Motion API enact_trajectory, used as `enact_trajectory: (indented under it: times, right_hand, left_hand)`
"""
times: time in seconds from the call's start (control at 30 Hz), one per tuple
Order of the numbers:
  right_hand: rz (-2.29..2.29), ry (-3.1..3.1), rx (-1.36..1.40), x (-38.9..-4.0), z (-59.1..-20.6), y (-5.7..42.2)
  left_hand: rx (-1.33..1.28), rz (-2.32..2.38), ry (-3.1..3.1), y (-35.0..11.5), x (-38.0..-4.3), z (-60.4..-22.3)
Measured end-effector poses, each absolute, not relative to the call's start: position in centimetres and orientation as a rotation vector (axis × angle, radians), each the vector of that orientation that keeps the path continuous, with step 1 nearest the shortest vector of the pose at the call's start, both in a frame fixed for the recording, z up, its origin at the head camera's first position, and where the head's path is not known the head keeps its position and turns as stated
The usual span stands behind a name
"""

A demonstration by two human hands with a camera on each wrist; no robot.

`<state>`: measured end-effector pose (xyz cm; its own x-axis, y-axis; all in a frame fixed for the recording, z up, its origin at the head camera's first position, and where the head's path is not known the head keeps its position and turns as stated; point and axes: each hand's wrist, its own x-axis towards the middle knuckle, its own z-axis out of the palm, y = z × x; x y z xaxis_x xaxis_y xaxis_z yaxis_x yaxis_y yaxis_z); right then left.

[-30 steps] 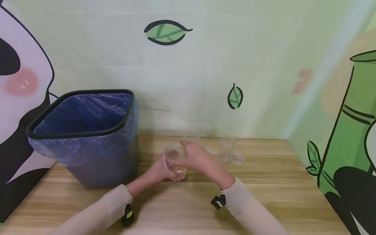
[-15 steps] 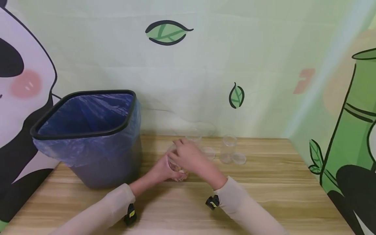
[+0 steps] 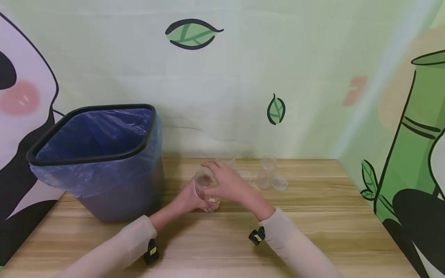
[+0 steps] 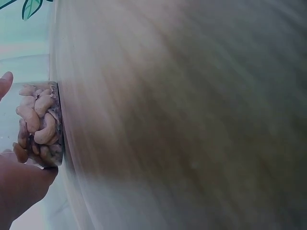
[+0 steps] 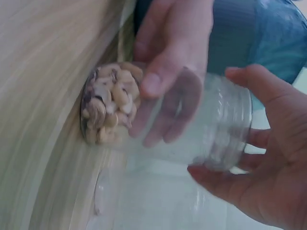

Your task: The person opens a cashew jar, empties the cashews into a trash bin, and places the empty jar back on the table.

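A clear plastic jar stands upright on the wooden table, with cashew nuts filling its lower part. My left hand grips the jar's body from the left, its thumb across the front in the right wrist view. At the top, my right hand holds the ridged rim between thumb and fingers. Whether a clear lid sits on the rim, I cannot tell. In the left wrist view the nuts show at the jar's base, beside part of a hand.
A bin lined with a blue bag stands at the left. Behind the right hand are another clear jar, a clear disc-shaped lid beside it, and a further clear lid. A printed cloth wall closes off the back.
My right hand turned over the jar's top, covering it half a second ago, then turned back so the rim shows again. The left hand keeps its grip on the jar.
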<state>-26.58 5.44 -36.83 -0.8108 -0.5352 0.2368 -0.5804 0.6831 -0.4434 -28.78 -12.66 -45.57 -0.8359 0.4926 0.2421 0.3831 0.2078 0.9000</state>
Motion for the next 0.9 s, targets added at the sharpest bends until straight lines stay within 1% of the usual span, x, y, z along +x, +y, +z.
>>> enact_trajectory:
  times: [0.33,0.47,0.7,0.9]
  right_hand:
    - [0.88,-2.725,0.954,-26.5,-35.7,6.9]
    - [0.953,-2.72,0.902,-26.2,-34.9,7.9]
    - [1.014,-2.773,0.772,-25.3,-34.2,10.8]
    - [1.033,-2.831,0.657,-25.0,-34.2,13.0]
  left_hand:
    - [0.889,1.646,2.45,-12.3,-28.8,-45.6]
    - [0.911,1.661,2.431,-12.2,-28.8,-45.6]
    - [0.866,1.648,2.468,-12.2,-28.6,-45.6]
    - [0.853,1.68,2.455,-12.1,-28.6,-45.6]
